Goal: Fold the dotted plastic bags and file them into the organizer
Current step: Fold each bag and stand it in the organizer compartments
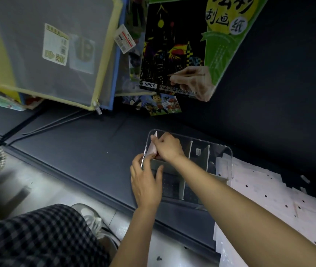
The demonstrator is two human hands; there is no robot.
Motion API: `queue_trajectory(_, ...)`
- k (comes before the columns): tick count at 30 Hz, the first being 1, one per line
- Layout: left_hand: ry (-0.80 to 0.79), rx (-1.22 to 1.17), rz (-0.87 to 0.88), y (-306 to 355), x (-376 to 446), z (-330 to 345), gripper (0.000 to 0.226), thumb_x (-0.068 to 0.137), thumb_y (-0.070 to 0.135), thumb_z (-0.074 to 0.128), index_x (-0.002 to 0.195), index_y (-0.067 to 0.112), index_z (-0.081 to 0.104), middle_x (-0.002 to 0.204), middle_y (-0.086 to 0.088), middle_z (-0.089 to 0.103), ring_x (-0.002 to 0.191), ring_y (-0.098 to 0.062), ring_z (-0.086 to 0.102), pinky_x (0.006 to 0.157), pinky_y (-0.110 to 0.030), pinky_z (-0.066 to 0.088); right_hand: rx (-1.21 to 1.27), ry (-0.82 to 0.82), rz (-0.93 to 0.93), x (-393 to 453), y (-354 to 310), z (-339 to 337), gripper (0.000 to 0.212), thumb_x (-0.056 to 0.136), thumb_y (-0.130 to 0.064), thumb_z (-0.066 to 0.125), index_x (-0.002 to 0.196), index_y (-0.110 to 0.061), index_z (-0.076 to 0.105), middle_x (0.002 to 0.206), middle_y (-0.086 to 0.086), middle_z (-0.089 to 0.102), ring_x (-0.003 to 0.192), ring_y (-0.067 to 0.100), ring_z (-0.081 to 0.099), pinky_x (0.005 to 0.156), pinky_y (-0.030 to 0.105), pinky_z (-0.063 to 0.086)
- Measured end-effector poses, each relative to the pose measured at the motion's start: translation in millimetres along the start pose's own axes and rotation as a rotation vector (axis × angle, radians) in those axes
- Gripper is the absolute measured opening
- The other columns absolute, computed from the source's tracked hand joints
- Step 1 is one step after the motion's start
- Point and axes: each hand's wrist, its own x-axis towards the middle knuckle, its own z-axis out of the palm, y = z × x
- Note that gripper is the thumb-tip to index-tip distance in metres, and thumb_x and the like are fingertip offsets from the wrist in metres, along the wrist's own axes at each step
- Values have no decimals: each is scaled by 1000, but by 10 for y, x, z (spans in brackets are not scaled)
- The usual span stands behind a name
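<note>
Right hand (169, 148) is curled around a folded bag (152, 149), pale pink-white, pinching it at the far left end of the clear organizer (228, 151), centre frame; the bag stands roughly upright against the organizer's left wall, top corner poking above the rim. Left hand (146, 182) grips the organizer's near-left corner, thumb inside the wall, fingers wrapped outside. Organizer is a clear plastic tray with white upright dividers (190, 149) splitting it into slots; slots to the right of the hand show only a small white tag, contents otherwise hard to tell through the glare. It sits on a dark mat (80, 147). Just right of the organizer, lower right of frame, lies a loose pile of dotted plastic bags (268, 195), unfolded, white with black dots, overlapping each other. Upper left: translucent zip pouches with yellow trim (57, 51) hanging. Upper centre: a scratch-art paper pack (174, 47), green and black, marked 5PCS, with cartoon sticker sheets (159, 105) below it. Lower left: checked fabric (37, 237) over the person's leg and a light sneaker (93, 220) on a pale floor.
</note>
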Motion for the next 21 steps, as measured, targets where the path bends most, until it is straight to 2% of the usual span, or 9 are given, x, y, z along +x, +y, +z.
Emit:
queue_trajectory(2, 45, -40, -12, 13, 1, 1, 39, 84, 20, 68, 120, 15, 54, 128, -5, 44, 111, -23, 46, 82, -46, 50, -6, -14, -42, -14, -8, 50, 39, 98, -41, 39, 90, -9, 60, 98, 15, 67, 97, 31, 60, 80, 35, 44)
queue_trajectory(5, 53, -14, 8, 12, -15, 17, 32, 83, 17, 68, 113, 15, 58, 126, -8, 44, 107, -25, 47, 76, -47, 52, 26, -45, -86, -18, 12, 82, 32, 99, -34, 40, 85, -13, 60, 97, 13, 68, 96, 29, 62, 82, 35, 47)
queue_trajectory(8, 27, 34, 8, 2, -2, 36, 30, 87, 22, 64, 117, 19, 58, 130, -7, 42, 113, -26, 44, 81, -46, 49, 73, -90, -109, -17, 40, 65, 34, 98, -35, 44, 70, -20, 55, 87, 8, 67, 92, 27, 64, 82, 34, 50)
queue_trajectory(11, 20, 17, -16, -3, 44, 31, 36, 92, 25, 57, 127, 19, 52, 134, -7, 38, 119, -25, 39, 86, -45, 47, 96, -110, -142, -80, 123, -24, 35, 98, -35, 44, 83, -11, 65, 88, 11, 69, 89, 27, 65, 85, 44, 52)
queue_trajectory(13, 0, 18, -18, -4, 61, 13, 38, 94, 27, 53, 130, 18, 49, 135, -7, 36, 121, -25, 36, 88, -45, 46, 117, -85, -191, -181, 249, -139, 29, 98, -30, 45, 92, -10, 66, 89, 9, 69, 87, 24, 65, 85, 45, 52)
queue_trajectory(16, -30, 37, -4, 21, 50, -21, 36, 94, 28, 52, 129, 19, 50, 135, -7, 36, 121, -25, 35, 91, -46, 44, 198, -7, -247, -472, 592, -389, 21, 97, -26, 48, 101, -16, 65, 92, -4, 68, 89, 13, 64, 87, 35, 52)
queue_trajectory(18, -29, 47, 11, 67, 19, -33, 32, 93, 25, 55, 125, 18, 53, 136, -9, 35, 123, -28, 35, 96, -46, 40, 198, 34, -263, -739, 937, -590, 18, 96, -26, 50, 105, -20, 65, 93, -13, 65, 90, 2, 61, 85, 21, 49)
queue_trajectory(20, -11, 66, 23, 118, -33, -30, 30, 92, 22, 57, 121, 16, 55, 137, -12, 36, 126, -31, 33, 103, -48, 32, 142, 49, -247, -1028, 1347, -799, 18, 95, -26, 53, 107, -22, 65, 97, -16, 64, 92, -6, 59, 80, 6, 43)
queue_trajectory(21, 6, 78, 31, 149, -68, -27, 29, 91, 21, 58, 119, 14, 57, 137, -14, 36, 127, -33, 32, 106, -49, 29, 113, 58, -222, -1173, 1570, -897, 18, 94, -24, 54, 108, -22, 65, 100, -15, 64, 93, -6, 58, 78, 3, 42)
